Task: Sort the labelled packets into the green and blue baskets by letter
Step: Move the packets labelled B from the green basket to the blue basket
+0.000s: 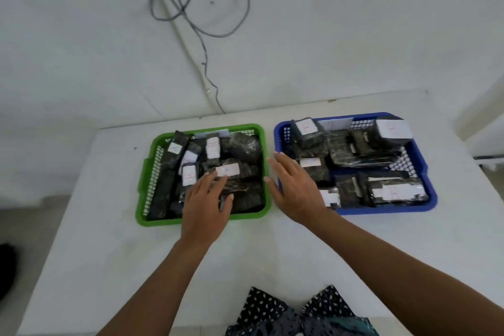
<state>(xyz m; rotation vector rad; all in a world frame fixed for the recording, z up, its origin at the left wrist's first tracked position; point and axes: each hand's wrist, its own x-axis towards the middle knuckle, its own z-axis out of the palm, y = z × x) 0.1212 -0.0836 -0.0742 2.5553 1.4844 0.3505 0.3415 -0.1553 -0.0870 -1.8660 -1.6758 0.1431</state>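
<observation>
I see both baskets on the white table [272, 254]: the green slotted plastic basket [148, 172] at 11 o'clock from my seat and the blue slotted plastic basket [425, 172] at 1 o'clock, each already piled with dark film-wrapped packets bearing white paper labels [212, 147]. No packet lies loose on the table, so I judge the sorting near its end, perhaps at a checking step. My left hand [206, 207] rests flat, fingers spread, on the packets in the green basket, clamped on nothing. My right hand [294, 194] hovers open over the gap between the 2 baskets, fingers apart and empty. Most letters are too blurred to read, so the next move calls for reading each label closely and shifting any misplaced packet.
</observation>
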